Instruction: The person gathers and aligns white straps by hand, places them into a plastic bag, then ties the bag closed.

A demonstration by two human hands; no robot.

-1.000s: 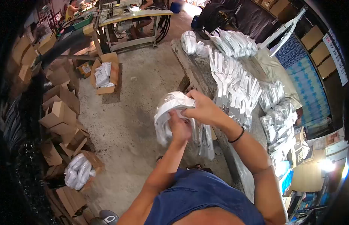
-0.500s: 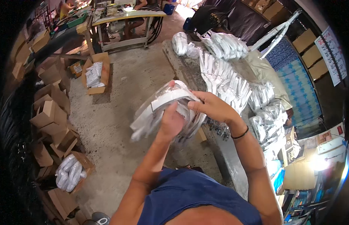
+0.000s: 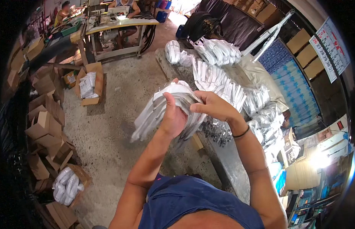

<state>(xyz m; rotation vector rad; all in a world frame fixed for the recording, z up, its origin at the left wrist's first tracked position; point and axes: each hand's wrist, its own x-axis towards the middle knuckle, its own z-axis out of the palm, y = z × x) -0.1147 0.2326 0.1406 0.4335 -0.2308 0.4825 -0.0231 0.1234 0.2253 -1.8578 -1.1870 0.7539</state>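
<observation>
Bundle (image 3: 150,112) raised slightly; left hand (image 3: 173,120), right hand (image 3: 213,107) clasping

A bundle of white strips in clear plastic (image 3: 162,108), tilted, held above the floor

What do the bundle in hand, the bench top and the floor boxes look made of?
Bundle: flat white strips, likely fabric or plastic, wrapped in glossy clear film that glints and crinkles.
Bench top: rough grey slab, probably concrete, with a matte, mottled surface.
Boxes: brown cardboard, matte, with folded flaps.
</observation>
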